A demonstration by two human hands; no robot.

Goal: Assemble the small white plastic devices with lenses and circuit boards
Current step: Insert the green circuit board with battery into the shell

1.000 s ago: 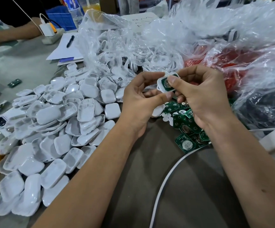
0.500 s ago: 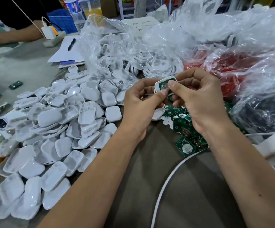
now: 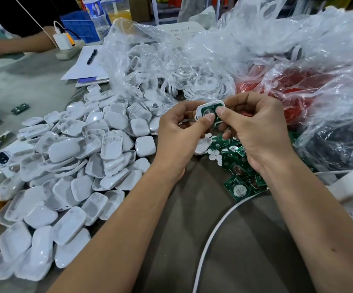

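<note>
— Where is the white shell (image 3: 201, 108) found, and how is it lying?

— It is held above the table, between the two hands, with its open face tilted toward the camera. A green circuit board (image 3: 206, 112) is seen inside it. Its long axis runs roughly left to right.

— How is it gripped?

— It is pinched by the left hand (image 3: 176, 138), thumb pressed on the board. The right hand (image 3: 255, 132) is closed on its right end, thumb also on the board.

— Which relation is the next move judged to depend on?

— Both thumbs are equally near; seating probably needs pressure straight into the shell.

— And around it?

— Loose boards (image 3: 238, 172) lie below the right hand, the pile of empty shells (image 3: 65, 172) left.
</note>
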